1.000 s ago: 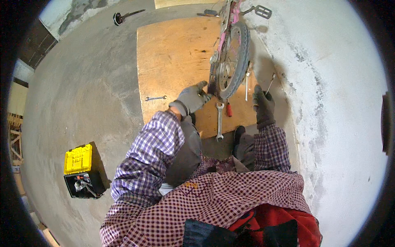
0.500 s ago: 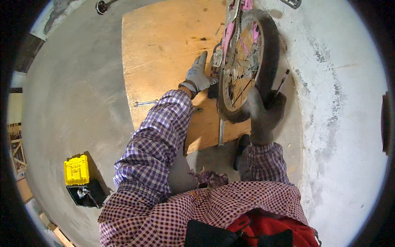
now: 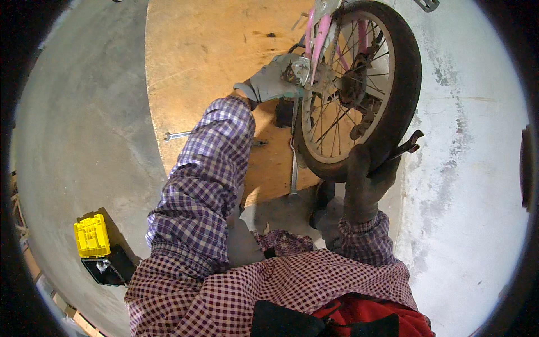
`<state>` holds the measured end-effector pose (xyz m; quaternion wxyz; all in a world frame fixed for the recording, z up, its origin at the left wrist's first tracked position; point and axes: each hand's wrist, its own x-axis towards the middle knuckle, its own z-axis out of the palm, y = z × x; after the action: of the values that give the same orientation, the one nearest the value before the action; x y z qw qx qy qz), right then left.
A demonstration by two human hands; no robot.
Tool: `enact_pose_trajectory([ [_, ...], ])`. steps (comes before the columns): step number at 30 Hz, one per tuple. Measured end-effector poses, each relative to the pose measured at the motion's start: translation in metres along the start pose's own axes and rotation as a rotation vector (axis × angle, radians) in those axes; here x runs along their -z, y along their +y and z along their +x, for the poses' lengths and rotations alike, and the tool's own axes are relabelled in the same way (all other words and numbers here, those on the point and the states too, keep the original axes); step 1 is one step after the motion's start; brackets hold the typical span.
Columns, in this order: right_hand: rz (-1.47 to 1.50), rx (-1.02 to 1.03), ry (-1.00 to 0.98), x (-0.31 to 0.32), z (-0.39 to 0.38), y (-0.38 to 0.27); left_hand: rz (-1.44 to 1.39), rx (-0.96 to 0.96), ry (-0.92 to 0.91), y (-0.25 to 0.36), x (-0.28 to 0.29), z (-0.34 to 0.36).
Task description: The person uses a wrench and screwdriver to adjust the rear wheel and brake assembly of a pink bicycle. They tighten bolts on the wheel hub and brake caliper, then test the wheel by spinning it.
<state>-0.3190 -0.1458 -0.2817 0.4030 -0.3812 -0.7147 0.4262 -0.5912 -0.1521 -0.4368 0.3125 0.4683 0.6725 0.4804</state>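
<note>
A bicycle with a pink frame [image 3: 321, 39] leans at the upper middle, its spoked wheel [image 3: 412, 62] and black tyre toward me. My left hand [image 3: 275, 78], in a grey glove, grips the frame beside the metal bracket [image 3: 301, 69] near the wheel's hub; its fingertips are partly hidden there. At the bottom of the tyre my right hand [image 3: 365, 182], in a dark-looking glove, is closed and touches the rubber. A dark wrench [image 3: 414, 142] with a forked end sticks out of it to the right, its other end hidden.
Under the bicycle lies a wooden board [image 3: 196, 62]. A wrench [image 3: 177, 135] rests at its left edge, and a longer wrench [image 3: 294, 174] near its front edge. An open black toolbox with a yellow lid [image 3: 92, 236] stands lower left. A whitish wall [image 3: 460, 213] rises at right.
The wheel has shifted right and appears larger. My left hand has gone from spread fingers beside the bicycle to a grip on the frame. The wrench in my right hand has swung to the right.
</note>
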Motion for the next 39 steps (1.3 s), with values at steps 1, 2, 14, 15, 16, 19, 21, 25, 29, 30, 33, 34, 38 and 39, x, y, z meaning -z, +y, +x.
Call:
enact_pose_trajectory([
  [1,-0.003,0.03,0.001,-0.002,0.0,0.002,0.015,0.007,-0.008,0.001,0.0,-0.002],
  [2,0.004,0.029,0.003,-0.004,0.0,0.003,0.073,0.077,-0.02,0.003,-0.001,-0.002],
  [14,0.026,0.009,0.006,-0.014,0.019,0.046,0.127,-0.393,0.379,-0.031,-0.041,0.038],
  [15,0.054,0.007,0.008,-0.015,0.02,0.049,0.165,-0.409,0.407,-0.036,-0.044,0.042],
  [16,0.019,0.018,-0.025,-0.013,0.022,0.051,0.175,-0.396,0.436,-0.04,-0.047,0.045],
  [19,-0.046,0.006,-0.076,-0.012,0.025,0.055,0.194,-0.393,0.509,-0.048,-0.055,0.052],
  [21,-0.036,-0.004,-0.059,-0.013,0.027,0.057,0.201,-0.44,0.548,-0.05,-0.058,0.055],
  [25,-0.013,-0.038,-0.014,-0.015,0.028,0.061,0.199,-0.453,0.587,-0.053,-0.062,0.061],
  [29,-0.086,-0.042,-0.004,-0.011,0.03,0.067,0.178,-0.425,0.585,-0.055,-0.065,0.064],
  [30,-0.101,-0.031,-0.006,-0.01,0.03,0.069,0.169,-0.412,0.585,-0.055,-0.065,0.065],
  [33,-0.102,0.005,-0.021,-0.007,0.033,0.073,0.164,-0.383,0.575,-0.056,-0.065,0.066],
  [34,-0.089,-0.006,-0.012,-0.008,0.033,0.074,0.165,-0.383,0.574,-0.055,-0.065,0.067],
  [38,-0.073,0.022,0.017,-0.011,0.035,0.073,0.163,-0.365,0.576,-0.053,-0.066,0.068],
  [39,-0.046,0.006,0.013,-0.011,0.035,0.072,0.157,-0.354,0.578,-0.052,-0.067,0.069],
])
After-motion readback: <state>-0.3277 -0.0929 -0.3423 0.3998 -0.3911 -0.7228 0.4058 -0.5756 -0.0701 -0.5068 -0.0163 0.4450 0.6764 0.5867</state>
